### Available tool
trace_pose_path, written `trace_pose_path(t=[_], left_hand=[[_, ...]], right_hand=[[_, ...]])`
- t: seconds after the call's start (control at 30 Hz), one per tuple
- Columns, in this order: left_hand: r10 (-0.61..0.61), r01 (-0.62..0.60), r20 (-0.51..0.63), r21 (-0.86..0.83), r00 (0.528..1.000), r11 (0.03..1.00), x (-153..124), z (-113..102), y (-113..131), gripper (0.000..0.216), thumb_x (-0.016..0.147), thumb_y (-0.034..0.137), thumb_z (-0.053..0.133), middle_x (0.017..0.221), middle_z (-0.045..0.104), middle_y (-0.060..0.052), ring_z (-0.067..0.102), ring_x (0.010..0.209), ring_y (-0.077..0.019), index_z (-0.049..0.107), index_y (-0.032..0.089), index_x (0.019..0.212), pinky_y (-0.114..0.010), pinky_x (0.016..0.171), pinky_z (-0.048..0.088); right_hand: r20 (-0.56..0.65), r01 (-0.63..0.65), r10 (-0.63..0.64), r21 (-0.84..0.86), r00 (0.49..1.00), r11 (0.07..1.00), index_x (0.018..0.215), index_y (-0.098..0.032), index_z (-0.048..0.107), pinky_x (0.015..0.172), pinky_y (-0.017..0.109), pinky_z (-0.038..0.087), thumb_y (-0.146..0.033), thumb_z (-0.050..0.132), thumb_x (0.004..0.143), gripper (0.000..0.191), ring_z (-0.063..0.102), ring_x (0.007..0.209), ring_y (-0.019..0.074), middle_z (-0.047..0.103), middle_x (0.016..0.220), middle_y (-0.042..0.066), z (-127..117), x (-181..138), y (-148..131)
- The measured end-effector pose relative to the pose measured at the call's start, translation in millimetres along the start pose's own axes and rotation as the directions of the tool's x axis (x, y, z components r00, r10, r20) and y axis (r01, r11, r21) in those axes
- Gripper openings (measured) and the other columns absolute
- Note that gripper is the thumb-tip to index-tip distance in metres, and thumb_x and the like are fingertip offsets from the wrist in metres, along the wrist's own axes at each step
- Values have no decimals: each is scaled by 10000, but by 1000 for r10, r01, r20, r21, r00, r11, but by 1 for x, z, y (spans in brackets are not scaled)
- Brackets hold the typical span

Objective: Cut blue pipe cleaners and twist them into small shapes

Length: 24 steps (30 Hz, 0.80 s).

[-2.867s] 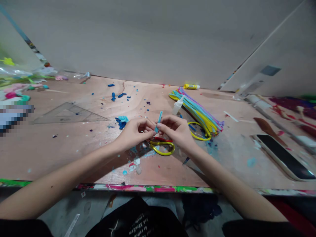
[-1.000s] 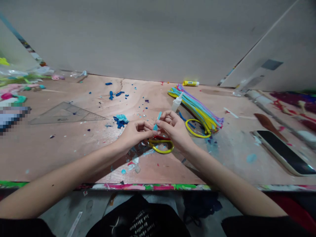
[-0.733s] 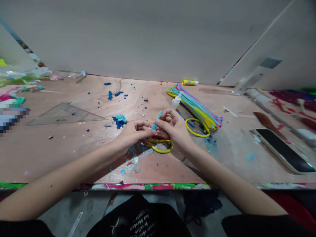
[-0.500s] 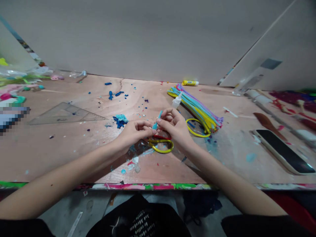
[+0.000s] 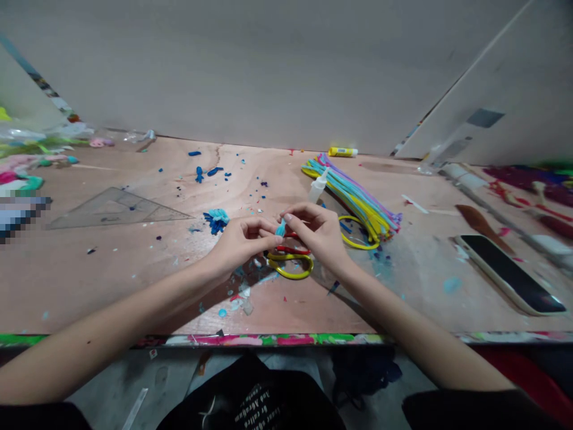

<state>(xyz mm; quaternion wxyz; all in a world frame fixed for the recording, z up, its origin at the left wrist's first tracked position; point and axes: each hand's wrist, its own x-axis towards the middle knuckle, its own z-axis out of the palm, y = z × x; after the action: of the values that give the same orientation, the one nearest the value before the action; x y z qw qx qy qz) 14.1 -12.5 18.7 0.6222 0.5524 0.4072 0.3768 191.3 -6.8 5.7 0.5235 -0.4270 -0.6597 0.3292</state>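
Observation:
My left hand [image 5: 242,242] and my right hand [image 5: 316,234] meet over the middle of the wooden table [image 5: 111,269], fingers pinched together on a short light-blue pipe cleaner piece [image 5: 280,228]. Only a small bit of the blue piece shows between the fingertips. Just below the hands lie scissors with yellow and red handles [image 5: 290,264]. A small white glue bottle [image 5: 317,188] stands just beyond my right hand. A bundle of pastel pipe cleaners [image 5: 358,200] lies to the right, with a yellow loop [image 5: 356,236] beside it.
A clear set square [image 5: 116,208] lies at the left. Blue scraps [image 5: 215,220] dot the table. A phone [image 5: 508,272] rests at the right near a brown spatula-like tool [image 5: 481,222]. A yellow glue stick [image 5: 342,152] lies by the back wall. Colourful craft clutter [image 5: 27,167] sits far left.
The blue piece stuck up between my fingertips earlier; now my right hand has folded over it and less of it shows. Both hands stay in the same spot.

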Motion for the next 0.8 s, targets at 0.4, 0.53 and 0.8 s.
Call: trace_pose_path(t=[0.4, 0.53, 0.8], left_hand=[[15, -14, -37, 29, 999, 999, 1, -3, -2, 188, 684, 280, 807, 655, 659, -3, 542, 536, -87, 709, 156, 787, -199, 479, 384], [22, -22, -7, 1, 1000, 1000, -3, -1, 2, 161, 699, 270, 799, 672, 666, -6, 535, 536, -84, 712, 158, 776, -208, 497, 385], [16, -16, 9, 3, 1000, 1000, -4, 1, 7, 122, 700, 247, 784, 657, 654, -1, 522, 549, -91, 710, 159, 740, -218, 517, 382]], right_hand=[[142, 229, -202, -208, 969, 951, 951, -192, 737, 664, 250, 568, -172, 605, 885, 148, 712, 758, 140, 778, 937, 26, -5, -1, 4], [141, 399, -374, -359, 917, 844, 921, -195, 723, 692, 301, 533, -201, 618, 914, 106, 670, 724, 158, 753, 852, 33, -12, 0, 4], [248, 529, -472, -503, 846, 683, 1002, -251, 706, 781, 362, 487, -219, 548, 971, 164, 658, 886, 219, 744, 939, 57, -20, 1, 7]])
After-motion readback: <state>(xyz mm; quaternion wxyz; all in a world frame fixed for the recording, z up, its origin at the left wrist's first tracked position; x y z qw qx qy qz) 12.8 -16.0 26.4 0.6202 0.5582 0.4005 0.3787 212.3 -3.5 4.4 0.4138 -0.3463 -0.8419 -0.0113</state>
